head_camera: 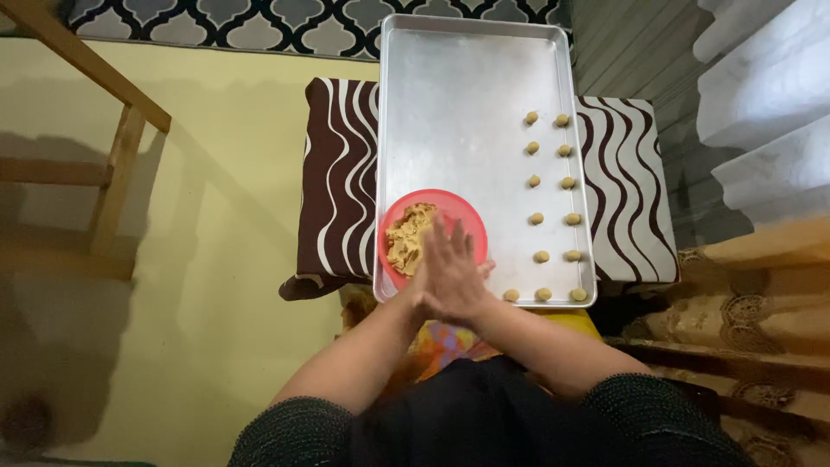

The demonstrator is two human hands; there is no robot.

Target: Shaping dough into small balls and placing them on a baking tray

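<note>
Crumbly tan dough (408, 239) in round red bowl (462, 210), flat pressed hands (450, 277) alongside.

Two hands, the left hand (425, 278) and the right hand (456, 275), press palm to palm. Under their fingertips sits one red bowl (458, 210) with one heap of dough (407, 237). One metal baking tray (450, 95) stretches away beyond the hands. To their right lie thirteen small dough balls (537, 219): five in one column, five in the next (572, 219), and three in a row (543, 294) nearest the right wrist. One striped cloth (339, 182) lies beneath.
</note>
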